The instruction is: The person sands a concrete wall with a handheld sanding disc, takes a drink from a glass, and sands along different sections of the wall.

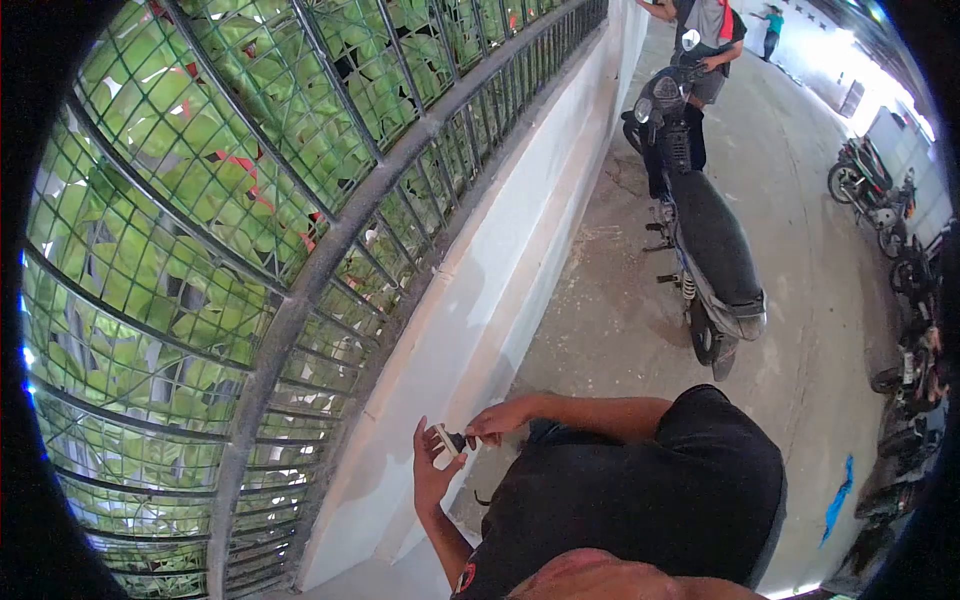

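A: Location of the pale piece (448, 438)?

B: Between both hands, raised in front of the low white wall (485, 300). Slim, tilted, too small to identify.

A: Grip on it?

B: Clamped by left hand (432, 477), between thumb and fingers, fingers spread and pointing up. Probably braced there to resist push from the other side.

A: And the dark piece (458, 440)?

B: Pinched at its end by right hand (490, 424), fingertips together. Meets or nearly meets the pale piece; can't confirm contact. Likely held by the end to leave the facing side free.

A: Arm pose?

B: Left forearm (447, 540) angled up from below, wrist bent slightly back. Right forearm (610, 415) laid across the front of the black shirt (640, 500), elbow bent. Seems meant to bring both pieces close at a steady height.

A: Surroundings?

B: Barred fence (365, 200) above the wall. Parked motorcycle (715, 235) well apart, with another person (712, 35) at its handlebar. More motorcycles (868, 180) along the far side.
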`<state>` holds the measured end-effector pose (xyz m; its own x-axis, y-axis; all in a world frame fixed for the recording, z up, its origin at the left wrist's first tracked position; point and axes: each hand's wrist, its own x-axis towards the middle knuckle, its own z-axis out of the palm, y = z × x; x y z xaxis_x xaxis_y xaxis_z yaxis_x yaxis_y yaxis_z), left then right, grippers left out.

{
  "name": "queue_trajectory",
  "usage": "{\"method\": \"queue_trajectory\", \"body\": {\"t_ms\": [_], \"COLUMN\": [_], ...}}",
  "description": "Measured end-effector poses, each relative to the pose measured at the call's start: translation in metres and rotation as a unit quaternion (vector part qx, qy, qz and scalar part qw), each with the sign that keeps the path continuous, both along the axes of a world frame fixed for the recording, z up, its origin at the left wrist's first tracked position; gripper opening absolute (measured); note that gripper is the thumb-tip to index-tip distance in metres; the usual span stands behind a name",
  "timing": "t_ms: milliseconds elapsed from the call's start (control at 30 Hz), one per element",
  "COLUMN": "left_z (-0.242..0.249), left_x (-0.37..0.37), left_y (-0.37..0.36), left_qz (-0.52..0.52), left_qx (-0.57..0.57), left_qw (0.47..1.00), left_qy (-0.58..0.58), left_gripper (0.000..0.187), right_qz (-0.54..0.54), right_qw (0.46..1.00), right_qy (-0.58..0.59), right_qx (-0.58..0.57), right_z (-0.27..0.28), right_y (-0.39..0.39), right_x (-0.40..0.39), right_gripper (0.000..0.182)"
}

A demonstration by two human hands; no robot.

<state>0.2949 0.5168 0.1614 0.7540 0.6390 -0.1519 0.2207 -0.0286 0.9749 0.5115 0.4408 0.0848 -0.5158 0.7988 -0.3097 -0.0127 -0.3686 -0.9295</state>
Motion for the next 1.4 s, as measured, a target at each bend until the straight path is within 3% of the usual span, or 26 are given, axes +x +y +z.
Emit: {"method": "queue_trajectory", "body": {"t_ms": [133, 233, 300, 733, 833, 933, 1100, 1233, 1300, 1333, 1400], "left_z": [-0.006, -0.001, 0.008, -0.008, -0.012, -0.012, -0.012, -0.009, -0.017, -0.018, -0.016], "left_x": [0.002, 0.003, 0.005, -0.007, -0.007, -0.007, -0.011, -0.006, -0.004, -0.002, 0.0], "left_y": [-0.002, -0.005, -0.007, 0.001, 0.0, -0.001, -0.002, -0.007, -0.009, -0.01, -0.016], "left_qz": [0.017, 0.024, 0.065, 0.11, 0.12, 0.132, 0.143, 0.152, 0.143, 0.146, 0.135], "left_qx": [-0.005, 0.03, -0.056, -0.059, -0.103, -0.113, -0.247, -0.254, -0.126, -0.115, -0.087], "left_qw": [1.0, 0.999, 0.996, 0.992, 0.987, 0.984, 0.957, 0.953, 0.977, 0.979, 0.984], "left_qy": [-0.022, -0.019, -0.018, -0.015, -0.016, -0.031, -0.05, -0.064, -0.095, -0.087, -0.081], "left_gripper": [0.089, 0.083, 0.079, 0.057, 0.053, 0.046, 0.042, 0.044, 0.052, 0.066, 0.069], "right_qz": [-0.021, -0.054, -0.112, -0.182, -0.193, -0.209, -0.243, -0.242, -0.257, -0.258, -0.182], "right_qw": [1.0, 0.997, 0.987, 0.96, 0.962, 0.949, 0.901, 0.929, 0.942, 0.941, 0.974], "right_qy": [-0.004, -0.047, -0.037, -0.105, -0.099, -0.117, -0.178, -0.158, -0.143, -0.144, -0.131], "right_qx": [-0.021, 0.036, 0.11, 0.184, 0.166, 0.203, 0.311, 0.233, 0.163, 0.164, 0.04], "right_z": [0.006, 0.009, 0.002, 0.001, 0.003, 0.002, 0.011, 0.016, 0.013, 0.017, 0.029], "right_y": [0.004, 0.002, 0.005, 0.007, 0.005, 0.004, 0.004, 0.008, 0.013, 0.012, 0.007], "right_x": [-0.003, -0.011, -0.018, -0.037, -0.039, -0.041, -0.039, -0.038, -0.038, -0.036, -0.032], "right_gripper": [0.053, 0.053, 0.05, 0.044, 0.043, 0.04, 0.035, 0.046, 0.057, 0.057, 0.062]}}
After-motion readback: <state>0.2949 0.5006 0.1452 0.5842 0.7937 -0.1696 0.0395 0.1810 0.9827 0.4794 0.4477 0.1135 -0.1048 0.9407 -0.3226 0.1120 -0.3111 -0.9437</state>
